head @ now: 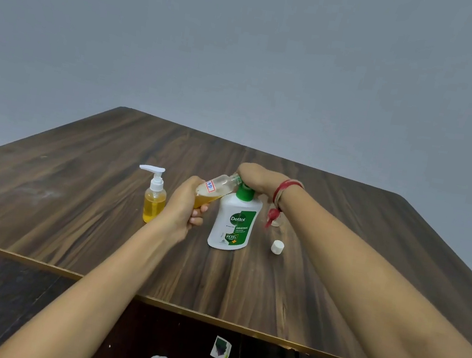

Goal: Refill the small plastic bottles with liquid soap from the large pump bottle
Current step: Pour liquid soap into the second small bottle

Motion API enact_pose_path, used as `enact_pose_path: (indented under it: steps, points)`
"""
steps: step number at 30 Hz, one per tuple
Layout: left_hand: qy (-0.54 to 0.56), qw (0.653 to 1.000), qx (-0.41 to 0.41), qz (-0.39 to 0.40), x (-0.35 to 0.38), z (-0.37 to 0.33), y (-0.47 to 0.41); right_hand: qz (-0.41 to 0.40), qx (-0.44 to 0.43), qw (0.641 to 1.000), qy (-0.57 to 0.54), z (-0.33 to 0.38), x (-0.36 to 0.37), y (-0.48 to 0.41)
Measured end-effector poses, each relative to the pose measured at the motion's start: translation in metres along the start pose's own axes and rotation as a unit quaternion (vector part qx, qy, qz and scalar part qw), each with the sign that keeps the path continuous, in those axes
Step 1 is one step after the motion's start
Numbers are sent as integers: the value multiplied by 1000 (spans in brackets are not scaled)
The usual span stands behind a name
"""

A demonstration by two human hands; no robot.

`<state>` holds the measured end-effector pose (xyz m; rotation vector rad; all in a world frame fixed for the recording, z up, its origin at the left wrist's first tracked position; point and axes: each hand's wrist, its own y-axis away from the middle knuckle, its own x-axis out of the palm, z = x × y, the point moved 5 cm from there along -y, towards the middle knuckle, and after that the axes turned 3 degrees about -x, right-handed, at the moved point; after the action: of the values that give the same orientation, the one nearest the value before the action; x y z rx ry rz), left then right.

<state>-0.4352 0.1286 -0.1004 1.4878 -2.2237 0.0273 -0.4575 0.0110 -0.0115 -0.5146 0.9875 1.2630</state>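
Note:
A large white Dettol pump bottle (234, 221) with a green collar stands mid-table. My right hand (256, 177) rests on top of its pump head, which is hidden under the hand. My left hand (184, 206) grips a small clear bottle (217, 190), tilted, its open neck up against the pump's spout. That bottle is partly filled with amber soap and carries a white label. A second small bottle (154, 197) with a white pump top stands upright to the left, filled with yellow soap.
A white cap (277, 246) lies on the wooden table (74, 185) right of the Dettol bottle. A small clear object sits behind my right wrist, mostly hidden by a red thread tassel (272, 216). The table's near edge runs across the lower frame.

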Motion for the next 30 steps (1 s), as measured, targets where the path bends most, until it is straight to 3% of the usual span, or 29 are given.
enact_pose_path:
  steps: [5, 30]
  points:
    - [4, 1000, -5, 19, 6, 4, 1, 28, 3, 999, -16, -3, -5, 5]
    - [14, 1000, -2, 18, 5, 3, -3, 14, -9, 1000, -19, -6, -3, -1]
